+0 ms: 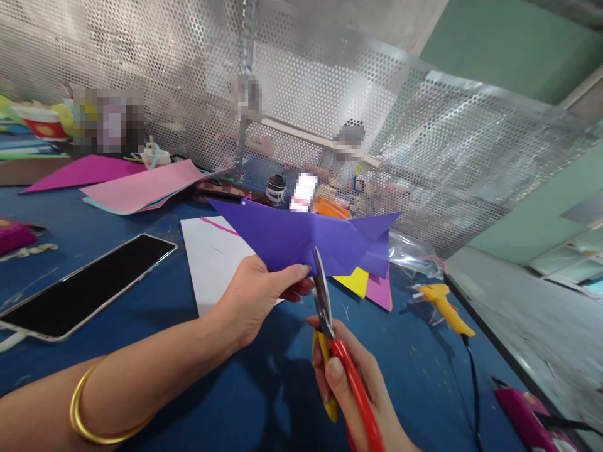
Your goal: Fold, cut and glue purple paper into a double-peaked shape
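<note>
while the left hand [257, 298] is pinching the folded purple paper [306, 238] at its lower edge, the right hand [351, 380] is gripping scissors [330, 326] whose blades are biting that edge just beside the left hand's fingers.

Folded sheet of purple paper [301, 238]: uniform violet, no print. Scissors with red and yellow plastic handles [336, 358]: one loop red, the other yellow, blades bare grey steel. Flat worktop [141, 301]: deep blue. Rectangular white paper sheet [210, 257]: plain white. Loose pink paper sheet [146, 185]: pale pink; magenta paper sheet [78, 172] behind it. Small yellow paper piece [354, 280] beside a pink-violet one. Plastic glue gun [443, 304]: yellow body, black cord. Flat phone [89, 285]: black screen, silver edge. Thin metal bangle [87, 420]: gold. Perforated metal screen [424, 125]: silver, regular dot pattern. Wall: pale green.
</note>
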### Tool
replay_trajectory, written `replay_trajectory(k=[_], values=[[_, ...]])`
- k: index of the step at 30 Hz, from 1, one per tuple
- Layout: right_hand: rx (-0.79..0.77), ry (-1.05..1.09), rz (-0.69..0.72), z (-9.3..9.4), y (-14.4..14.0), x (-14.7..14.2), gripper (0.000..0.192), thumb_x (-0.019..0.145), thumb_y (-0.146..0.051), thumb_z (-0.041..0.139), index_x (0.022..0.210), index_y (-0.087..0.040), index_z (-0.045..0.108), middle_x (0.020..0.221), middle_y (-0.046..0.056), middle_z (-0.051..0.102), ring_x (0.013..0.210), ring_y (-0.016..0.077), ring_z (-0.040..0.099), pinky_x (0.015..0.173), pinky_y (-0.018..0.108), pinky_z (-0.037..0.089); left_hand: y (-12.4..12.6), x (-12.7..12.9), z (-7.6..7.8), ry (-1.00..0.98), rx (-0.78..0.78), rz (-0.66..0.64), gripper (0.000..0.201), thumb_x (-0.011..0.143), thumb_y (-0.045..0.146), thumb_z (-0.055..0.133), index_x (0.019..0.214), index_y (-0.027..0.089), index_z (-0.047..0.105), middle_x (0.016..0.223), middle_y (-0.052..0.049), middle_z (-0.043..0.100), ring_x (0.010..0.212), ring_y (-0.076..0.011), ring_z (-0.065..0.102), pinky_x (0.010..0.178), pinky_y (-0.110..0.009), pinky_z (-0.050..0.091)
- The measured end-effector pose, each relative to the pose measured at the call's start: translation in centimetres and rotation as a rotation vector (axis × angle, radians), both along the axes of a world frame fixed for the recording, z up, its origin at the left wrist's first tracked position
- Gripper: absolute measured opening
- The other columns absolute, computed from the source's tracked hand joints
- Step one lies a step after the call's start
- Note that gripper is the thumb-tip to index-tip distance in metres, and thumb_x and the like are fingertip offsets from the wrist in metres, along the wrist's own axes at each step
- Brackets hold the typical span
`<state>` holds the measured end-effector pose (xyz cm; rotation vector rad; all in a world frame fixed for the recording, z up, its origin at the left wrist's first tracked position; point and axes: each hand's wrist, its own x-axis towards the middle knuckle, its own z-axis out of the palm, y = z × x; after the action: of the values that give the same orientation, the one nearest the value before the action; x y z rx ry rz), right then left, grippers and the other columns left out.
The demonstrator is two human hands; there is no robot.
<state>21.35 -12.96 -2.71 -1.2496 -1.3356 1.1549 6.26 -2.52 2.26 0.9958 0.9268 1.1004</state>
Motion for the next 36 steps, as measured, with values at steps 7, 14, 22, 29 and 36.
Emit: replay_trajectory(k=[7, 14, 22, 29, 36], values=[[-0.005, 0.035, -0.008, -0.3, 0.2, -0.4, 0.058, 0.091, -0.071, 0.054, 0.123, -0.023, 0.058, 0.075, -0.004, 0.046, 0.055, 0.008, 0.038, 0.049, 0.025, 0.028, -0.3, 0.2, 0.1, 0.005, 0.011, 0.015, 0.015, 0.068, 0.031, 0.078, 0.071, 0.016, 0.078, 0.065, -0.003, 0.074, 0.061, -0.0139, 0.067, 0.06, -0.023, 0.053], [-0.038, 0.084, -0.052, -0.5, 0.1, -0.8, 0.056, 0.089, -0.07, 0.057, 0.12, -0.023, 0.06, 0.075, -0.005, 0.043, 0.054, 0.0068, 0.034, 0.049, 0.024, 0.028, -0.3, 0.1, 0.2, 0.018, -0.011, 0.023, 0.014, 0.068, 0.03, 0.078, 0.069, 0.016, 0.077, 0.064, -0.003, 0.074, 0.06, -0.0136, 0.066, 0.059, -0.022, 0.053], [-0.024, 0.073, -0.081, -0.8, 0.0, -1.0, 0.058, 0.088, -0.072, 0.058, 0.119, -0.023, 0.061, 0.075, -0.004, 0.042, 0.052, 0.0064, 0.032, 0.046, 0.024, 0.024, -0.3, 0.2, 0.3, 0.016, -0.025, 0.023, 0.012, 0.068, 0.029, 0.077, 0.066, 0.017, 0.077, 0.062, -0.003, 0.073, 0.059, -0.0134, 0.066, 0.058, -0.022, 0.052], [-0.035, 0.087, -0.11, -0.8, -0.2, -1.3, 0.058, 0.087, -0.071, 0.06, 0.121, -0.023, 0.062, 0.071, -0.005, 0.042, 0.052, 0.006, 0.031, 0.046, 0.024, 0.022, -0.2, 0.3, 0.2, -0.002, -0.059, 0.016, 0.014, 0.067, 0.03, 0.079, 0.067, 0.016, 0.076, 0.063, -0.004, 0.073, 0.059, -0.0139, 0.066, 0.058, -0.022, 0.052], [-0.028, 0.047, -0.13, -0.7, -0.2, -1.4, 0.06, 0.087, -0.07, 0.059, 0.123, -0.021, 0.062, 0.068, -0.006, 0.041, 0.05, 0.0071, 0.03, 0.046, 0.026, 0.02, 0.0, -0.2, -0.1, -0.057, -0.037, -0.021, 0.027, 0.066, 0.041, 0.08, 0.073, 0.015, 0.076, 0.068, -0.005, 0.072, 0.065, -0.0179, 0.067, 0.059, -0.026, 0.054]])
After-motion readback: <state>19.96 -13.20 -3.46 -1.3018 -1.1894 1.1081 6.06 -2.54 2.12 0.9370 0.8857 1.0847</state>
